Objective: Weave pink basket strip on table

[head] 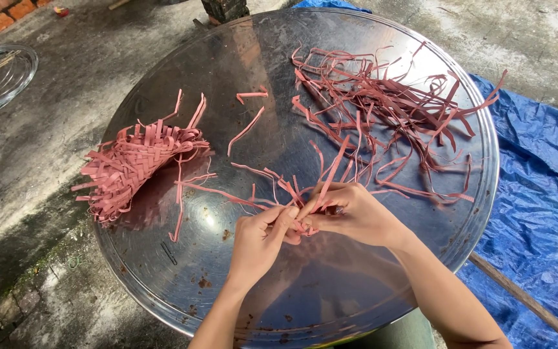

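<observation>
1. Left hand (259,239) and right hand (350,213) are meeting near the middle of the round metal tray (163,284), fingers closed, pinching a small bundle of pink strips (305,207) between them.
2. Strip ends are fanning up and outward from the pinch; the crossing point itself is sitting hidden under the fingers.
3. A loose pile of strips (389,110) is lying on the far right of the tray, well apart from a half-woven pink mat (130,165) on the left.
4. The strips are looking thin, light and springy, curling freely; probably prone to creasing or tearing, so pinching flat near the crossing seems best.
5. A blue tarp (537,194) is spreading over the concrete at the right.
</observation>
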